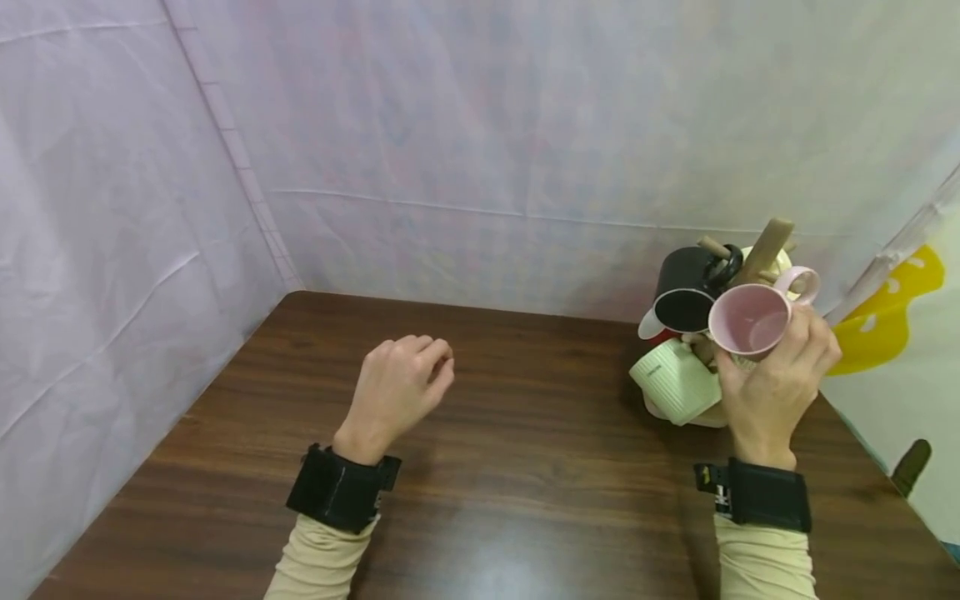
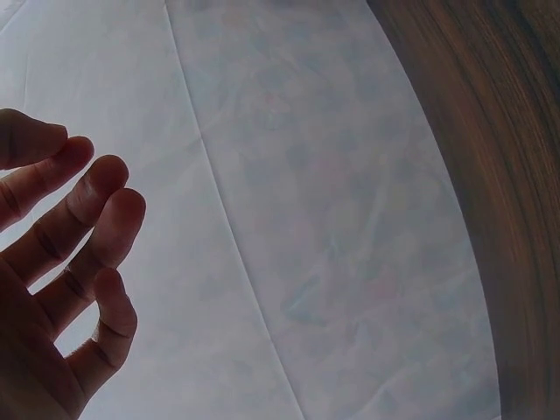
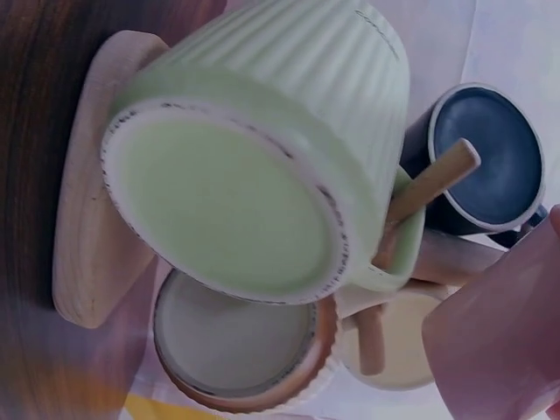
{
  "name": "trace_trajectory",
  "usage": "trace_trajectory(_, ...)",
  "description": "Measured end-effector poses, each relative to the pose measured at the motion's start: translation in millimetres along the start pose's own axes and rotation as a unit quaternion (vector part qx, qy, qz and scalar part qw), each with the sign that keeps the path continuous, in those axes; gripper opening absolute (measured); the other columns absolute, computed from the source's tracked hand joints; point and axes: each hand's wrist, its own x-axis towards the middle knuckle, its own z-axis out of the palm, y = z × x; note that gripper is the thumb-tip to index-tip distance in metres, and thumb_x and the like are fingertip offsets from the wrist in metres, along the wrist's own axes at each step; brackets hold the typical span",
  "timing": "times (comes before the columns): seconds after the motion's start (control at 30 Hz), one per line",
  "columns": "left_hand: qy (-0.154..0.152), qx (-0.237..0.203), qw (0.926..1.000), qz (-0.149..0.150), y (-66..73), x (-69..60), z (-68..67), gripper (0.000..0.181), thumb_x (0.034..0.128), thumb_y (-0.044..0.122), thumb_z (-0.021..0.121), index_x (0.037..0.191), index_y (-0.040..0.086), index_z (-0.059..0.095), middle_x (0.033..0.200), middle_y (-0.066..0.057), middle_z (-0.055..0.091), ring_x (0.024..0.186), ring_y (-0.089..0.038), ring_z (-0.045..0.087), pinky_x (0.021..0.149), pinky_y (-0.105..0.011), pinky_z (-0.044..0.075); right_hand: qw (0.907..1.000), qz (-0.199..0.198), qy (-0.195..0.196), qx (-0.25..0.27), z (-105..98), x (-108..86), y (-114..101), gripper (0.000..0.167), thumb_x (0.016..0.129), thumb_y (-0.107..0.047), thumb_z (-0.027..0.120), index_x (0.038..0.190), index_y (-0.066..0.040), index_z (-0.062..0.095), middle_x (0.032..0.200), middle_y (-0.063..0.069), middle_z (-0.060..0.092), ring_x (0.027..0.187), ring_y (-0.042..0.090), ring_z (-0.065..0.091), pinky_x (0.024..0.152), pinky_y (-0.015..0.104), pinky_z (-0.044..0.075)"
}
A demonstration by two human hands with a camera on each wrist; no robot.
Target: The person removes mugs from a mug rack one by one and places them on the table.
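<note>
Right hand (image 1: 780,396) clamps pink mug (image 1: 744,323), apparently positioning it by rack (image 1: 768,248); next likely needs clearance from green mug (image 1: 675,383) left of it. Left hand (image 1: 397,392) relaxed, empty.

In the head view, the lettering (image 1: 653,370) on the green mug (image 1: 684,385) is too small to read; the post (image 1: 767,250) and pink mug (image 1: 748,319) partly hide a cream mug (image 1: 782,262). The left wrist view's edge cuts off the left hand (image 2: 35,331).

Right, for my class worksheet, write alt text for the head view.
The right hand holds a pink mug by a wooden rack bearing a black mug and a green mug. The left hand is empty above a brown table.
</note>
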Motion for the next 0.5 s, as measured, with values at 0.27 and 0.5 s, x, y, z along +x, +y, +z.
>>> trace_trajectory(0.27, 0.005, -0.003, 1.0, 0.004, 0.1, 0.5, -1.1, 0.007, 0.0887, 0.006, 0.07, 0.082, 0.008, 0.071, 0.073, -0.003, 0.066, 0.059, -0.019, 0.058, 0.053, -0.033, 0.045, 0.9999, 0.011, 0.007, 0.007, -3.3, 5.8, -5.1, 0.074, 0.078, -0.026, 0.084, 0.137, 0.003, 0.05, 0.13, 0.031, 0.052, 0.122, 0.044, 0.043, 0.107, 0.051, 0.035)
trace_trajectory(0.5, 0.0, -0.002, 1.0, 0.001, 0.9, 0.3, -1.5, 0.006, 0.089, 0.007, 0.071, 0.083, 0.008, 0.071, 0.073, -0.003, 0.066, 0.059, -0.019, 0.058, 0.054, -0.033, 0.045, 0.9996, 0.015, 0.017, 0.016, -6.3, 9.3, -12.2, 0.074, 0.077, -0.031, 0.084, 0.134, 0.004, 0.051, 0.127, 0.031, 0.053, 0.121, 0.043, 0.045, 0.106, 0.047, 0.031)
